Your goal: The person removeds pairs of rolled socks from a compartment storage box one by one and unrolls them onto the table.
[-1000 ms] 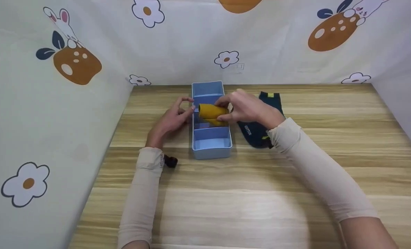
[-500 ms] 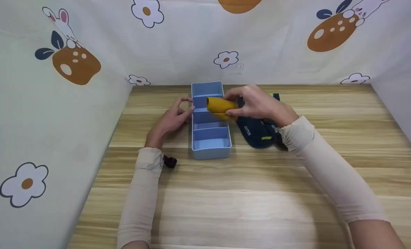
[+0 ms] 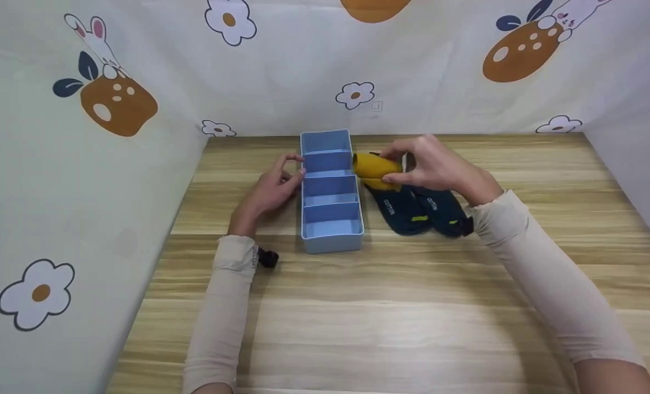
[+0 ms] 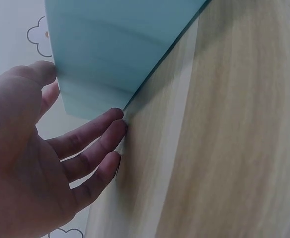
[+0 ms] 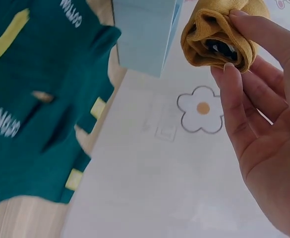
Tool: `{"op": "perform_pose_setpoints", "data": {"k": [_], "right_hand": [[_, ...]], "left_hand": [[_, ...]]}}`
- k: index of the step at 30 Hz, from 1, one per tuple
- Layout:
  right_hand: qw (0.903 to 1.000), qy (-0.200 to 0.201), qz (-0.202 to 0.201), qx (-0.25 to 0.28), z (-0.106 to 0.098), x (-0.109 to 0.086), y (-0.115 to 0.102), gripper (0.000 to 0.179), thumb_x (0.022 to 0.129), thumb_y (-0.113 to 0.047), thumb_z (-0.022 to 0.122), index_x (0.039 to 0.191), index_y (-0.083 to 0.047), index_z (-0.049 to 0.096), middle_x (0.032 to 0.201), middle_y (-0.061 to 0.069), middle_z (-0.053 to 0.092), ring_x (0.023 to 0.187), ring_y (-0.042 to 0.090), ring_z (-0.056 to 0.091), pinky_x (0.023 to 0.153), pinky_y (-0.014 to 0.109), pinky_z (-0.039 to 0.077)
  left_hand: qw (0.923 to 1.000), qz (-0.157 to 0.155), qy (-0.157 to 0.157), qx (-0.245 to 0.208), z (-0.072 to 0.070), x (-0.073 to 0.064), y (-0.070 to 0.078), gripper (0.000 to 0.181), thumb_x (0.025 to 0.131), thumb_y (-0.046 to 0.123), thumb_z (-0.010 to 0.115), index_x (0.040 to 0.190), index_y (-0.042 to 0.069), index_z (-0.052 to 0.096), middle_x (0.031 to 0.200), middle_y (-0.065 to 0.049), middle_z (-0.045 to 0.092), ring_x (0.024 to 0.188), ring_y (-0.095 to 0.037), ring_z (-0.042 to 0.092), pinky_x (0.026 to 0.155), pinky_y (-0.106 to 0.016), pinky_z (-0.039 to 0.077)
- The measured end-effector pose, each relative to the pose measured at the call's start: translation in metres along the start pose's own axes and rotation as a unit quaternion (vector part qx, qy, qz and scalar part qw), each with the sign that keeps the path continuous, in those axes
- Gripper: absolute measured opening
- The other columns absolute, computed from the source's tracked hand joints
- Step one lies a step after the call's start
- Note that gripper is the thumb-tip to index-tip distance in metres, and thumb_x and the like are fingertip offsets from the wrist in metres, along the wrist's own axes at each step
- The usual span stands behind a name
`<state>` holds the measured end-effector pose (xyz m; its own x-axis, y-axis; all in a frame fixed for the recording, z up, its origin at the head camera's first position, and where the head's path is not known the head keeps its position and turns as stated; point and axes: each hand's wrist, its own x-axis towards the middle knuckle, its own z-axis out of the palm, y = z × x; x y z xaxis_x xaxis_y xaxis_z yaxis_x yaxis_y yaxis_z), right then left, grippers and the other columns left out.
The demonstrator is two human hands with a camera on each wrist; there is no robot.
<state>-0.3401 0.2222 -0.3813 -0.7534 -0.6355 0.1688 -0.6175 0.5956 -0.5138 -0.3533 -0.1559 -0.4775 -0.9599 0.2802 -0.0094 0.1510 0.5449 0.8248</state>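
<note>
My right hand pinches a rolled-up mustard-yellow pair of socks between thumb and fingers, just right of the blue divided storage box. In the right wrist view the roll's layered end faces the camera, with something dark inside it. My left hand is at the box's left side; its thumb and forefinger touch the wall near the rim. The left wrist view shows the other fingers extended low by the box wall. Dark green socks lie flat under and beside the yellow roll.
The box has several compartments in a row, running away from me on the wood-grain table. A patterned cloth wall rises behind the table, with more on both sides. A small black object sits at the left wrist.
My right hand has lifted the yellow sock roll out of the box and carried it right, over the green socks. More of the green socks now shows. The left hand stays at the box.
</note>
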Motion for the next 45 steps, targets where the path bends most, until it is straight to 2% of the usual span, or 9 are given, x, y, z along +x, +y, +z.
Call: {"op": "perform_pose_setpoints", "data": {"k": [7, 11, 15, 18, 24, 30, 32, 39, 45], "right_hand": [[0.9997, -0.005, 0.018, -0.016, -0.012, -0.022, 0.019, 0.043, 0.092, -0.030, 0.089, 0.129, -0.010, 0.077, 0.119, 0.008, 0.081, 0.099, 0.023, 0.074, 0.098, 0.048, 0.062], [0.9991, -0.003, 0.038, -0.021, -0.018, -0.036, 0.035, 0.038, 0.093, -0.029, 0.089, 0.125, -0.013, 0.077, 0.115, 0.005, 0.081, 0.096, 0.020, 0.072, 0.086, 0.037, 0.064], [0.9978, 0.002, 0.063, -0.023, -0.023, -0.051, 0.051, 0.036, 0.093, -0.031, 0.088, 0.124, -0.016, 0.078, 0.113, 0.002, 0.080, 0.097, 0.017, 0.070, 0.077, 0.022, 0.059], [0.9963, 0.005, 0.082, -0.023, -0.026, -0.061, 0.060, 0.036, 0.093, -0.034, 0.088, 0.124, -0.018, 0.078, 0.113, 0.000, 0.079, 0.099, 0.017, 0.069, 0.079, 0.020, 0.056], [0.9933, 0.006, 0.114, -0.017, -0.028, -0.080, 0.075, 0.036, 0.092, -0.034, 0.089, 0.124, -0.020, 0.079, 0.111, -0.002, 0.079, 0.099, 0.017, 0.067, 0.079, 0.019, 0.055], [0.9930, 0.002, 0.118, -0.008, -0.026, -0.092, 0.086, 0.035, 0.091, -0.029, 0.090, 0.122, -0.017, 0.079, 0.109, 0.000, 0.080, 0.097, 0.018, 0.068, 0.076, 0.018, 0.055], [0.9919, -0.003, 0.127, -0.002, -0.024, -0.095, 0.088, 0.034, 0.092, -0.029, 0.090, 0.122, -0.018, 0.079, 0.110, 0.001, 0.079, 0.098, 0.019, 0.067, 0.077, 0.018, 0.055], [0.9899, -0.003, 0.142, 0.008, -0.024, -0.107, 0.093, 0.031, 0.092, -0.026, 0.089, 0.120, -0.019, 0.079, 0.110, 0.001, 0.078, 0.100, 0.018, 0.066, 0.080, 0.018, 0.057], [0.9890, 0.031, 0.145, 0.008, -0.033, -0.122, 0.096, 0.031, 0.090, -0.024, 0.091, 0.118, -0.016, 0.080, 0.110, 0.004, 0.079, 0.096, 0.010, 0.066, 0.076, 0.015, 0.057]], "left_hand": [[0.9975, 0.035, 0.034, 0.051, 0.000, -0.001, 0.004, 0.045, 0.111, 0.043, 0.058, 0.149, 0.019, 0.054, 0.155, -0.017, 0.051, 0.124, -0.032, 0.062, 0.107, -0.054, 0.052], [0.9957, 0.030, 0.048, 0.073, 0.000, -0.002, 0.008, 0.043, 0.110, 0.043, 0.060, 0.147, 0.022, 0.057, 0.158, -0.018, 0.047, 0.116, -0.032, 0.064, 0.103, -0.053, 0.054], [0.9937, 0.022, 0.059, 0.093, 0.000, -0.002, 0.014, 0.041, 0.109, 0.041, 0.061, 0.145, 0.022, 0.060, 0.157, -0.015, 0.049, 0.126, -0.034, 0.062, 0.106, -0.055, 0.053], [0.9892, 0.022, 0.074, 0.124, 0.002, -0.003, 0.022, 0.037, 0.108, 0.038, 0.063, 0.141, 0.020, 0.063, 0.156, -0.013, 0.052, 0.137, -0.034, 0.058, 0.113, -0.056, 0.051], [0.9709, 0.069, 0.108, 0.203, 0.009, -0.006, 0.046, 0.028, 0.106, 0.027, 0.067, 0.131, 0.015, 0.070, 0.147, -0.012, 0.061, 0.136, -0.032, 0.059, 0.118, -0.050, 0.047], [0.9565, 0.141, 0.092, 0.238, 0.026, -0.015, 0.091, 0.024, 0.106, 0.026, 0.068, 0.126, 0.014, 0.073, 0.138, -0.008, 0.069, 0.128, -0.030, 0.062, 0.111, -0.049, 0.051], [0.9494, 0.169, 0.082, 0.252, 0.036, -0.019, 0.109, 0.024, 0.107, 0.028, 0.068, 0.126, 0.016, 0.074, 0.137, -0.006, 0.070, 0.129, -0.028, 0.062, 0.113, -0.049, 0.050], [0.9103, 0.286, 0.053, 0.295, 0.081, -0.031, 0.158, 0.021, 0.108, 0.029, 0.065, 0.121, 0.016, 0.076, 0.129, -0.002, 0.074, 0.124, -0.024, 0.066, 0.106, -0.042, 0.054], [0.8927, 0.320, 0.021, 0.317, 0.115, -0.030, 0.177, 0.022, 0.109, 0.032, 0.063, 0.123, 0.020, 0.074, 0.134, 0.000, 0.071, 0.127, -0.020, 0.064, 0.102, -0.036, 0.055]]}}
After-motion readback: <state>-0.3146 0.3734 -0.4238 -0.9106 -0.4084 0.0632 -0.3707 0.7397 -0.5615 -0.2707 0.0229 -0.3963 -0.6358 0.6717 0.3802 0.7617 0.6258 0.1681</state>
